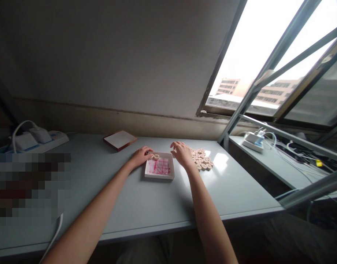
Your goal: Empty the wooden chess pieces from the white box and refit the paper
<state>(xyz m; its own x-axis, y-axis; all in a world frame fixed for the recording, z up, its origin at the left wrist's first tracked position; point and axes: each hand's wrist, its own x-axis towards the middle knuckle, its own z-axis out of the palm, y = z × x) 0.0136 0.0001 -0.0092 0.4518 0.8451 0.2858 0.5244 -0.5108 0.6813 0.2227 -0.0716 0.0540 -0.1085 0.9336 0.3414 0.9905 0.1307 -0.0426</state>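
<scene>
A shallow white box (171, 176) with a red-lined sheet inside lies on the grey table (146, 205). My left hand (141, 155) rests at the box's far left corner, its fingers touching one of two round wooden pieces (156, 156) that lie in the box. My right hand (182, 153) hovers over the box's far right corner with its fingers spread and nothing in it. A cluster of several round wooden pieces (201, 160) lies on the table just right of that hand.
A flat box lid (119, 140) with a red edge lies behind the box to the left. A white power strip with plugs (36, 139) sits at the far left. Another charger and cables (255, 141) lie on the ledge under the open window at right.
</scene>
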